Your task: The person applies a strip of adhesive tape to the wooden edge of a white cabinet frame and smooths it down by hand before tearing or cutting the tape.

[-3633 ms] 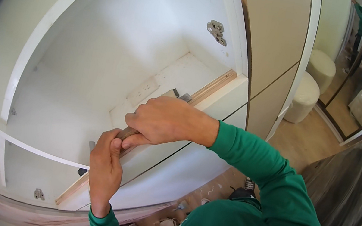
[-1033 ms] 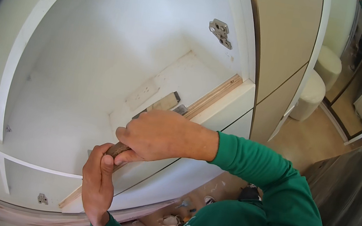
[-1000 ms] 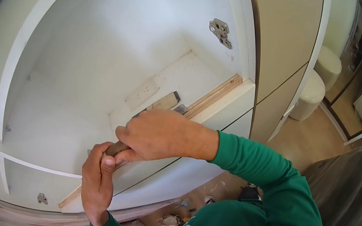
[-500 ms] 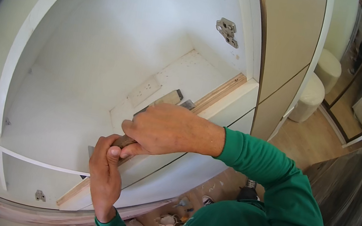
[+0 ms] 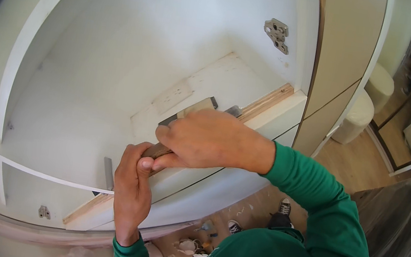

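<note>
White cabinet carcass fills the view, its bare wooden front edge running across the bottom panel. Right hand is closed over a wooden-handled tool, likely a plane or chisel, whose dark metal parts peek out beyond the knuckles, resting on the panel. Left hand grips the handle's near end, fingers curled. A metal hinge plate sits on the side wall.
</note>
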The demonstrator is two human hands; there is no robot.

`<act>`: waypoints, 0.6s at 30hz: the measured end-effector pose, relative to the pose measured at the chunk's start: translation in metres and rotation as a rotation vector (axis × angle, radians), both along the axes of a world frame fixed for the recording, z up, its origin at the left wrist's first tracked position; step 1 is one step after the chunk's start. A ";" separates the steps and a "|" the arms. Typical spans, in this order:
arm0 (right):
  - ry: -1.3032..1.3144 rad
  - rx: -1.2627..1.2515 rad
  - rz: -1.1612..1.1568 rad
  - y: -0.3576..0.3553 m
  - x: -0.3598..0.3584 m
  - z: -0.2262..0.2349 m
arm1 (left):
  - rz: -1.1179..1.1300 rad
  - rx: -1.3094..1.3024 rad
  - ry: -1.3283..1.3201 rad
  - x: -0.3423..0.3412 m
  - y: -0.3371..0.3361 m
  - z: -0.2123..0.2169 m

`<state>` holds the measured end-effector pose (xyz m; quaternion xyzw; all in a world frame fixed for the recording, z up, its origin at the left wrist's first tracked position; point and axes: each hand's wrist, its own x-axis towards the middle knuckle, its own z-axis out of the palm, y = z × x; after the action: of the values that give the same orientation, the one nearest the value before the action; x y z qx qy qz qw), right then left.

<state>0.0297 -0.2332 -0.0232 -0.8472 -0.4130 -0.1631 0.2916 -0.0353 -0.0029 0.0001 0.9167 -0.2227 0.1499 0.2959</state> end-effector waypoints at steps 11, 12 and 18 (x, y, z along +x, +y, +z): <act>-0.032 0.125 0.054 0.014 0.003 -0.008 | -0.044 0.044 0.118 -0.007 0.014 0.021; -0.015 0.126 0.044 0.009 0.003 -0.007 | -0.033 0.067 0.104 -0.003 0.010 0.020; -0.036 0.120 0.025 0.005 0.003 -0.007 | -0.013 0.038 0.098 -0.003 0.005 0.019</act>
<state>0.0327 -0.2284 -0.0305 -0.8198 -0.4182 -0.1990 0.3368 -0.0379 0.0017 0.0194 0.9270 -0.2169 0.0986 0.2898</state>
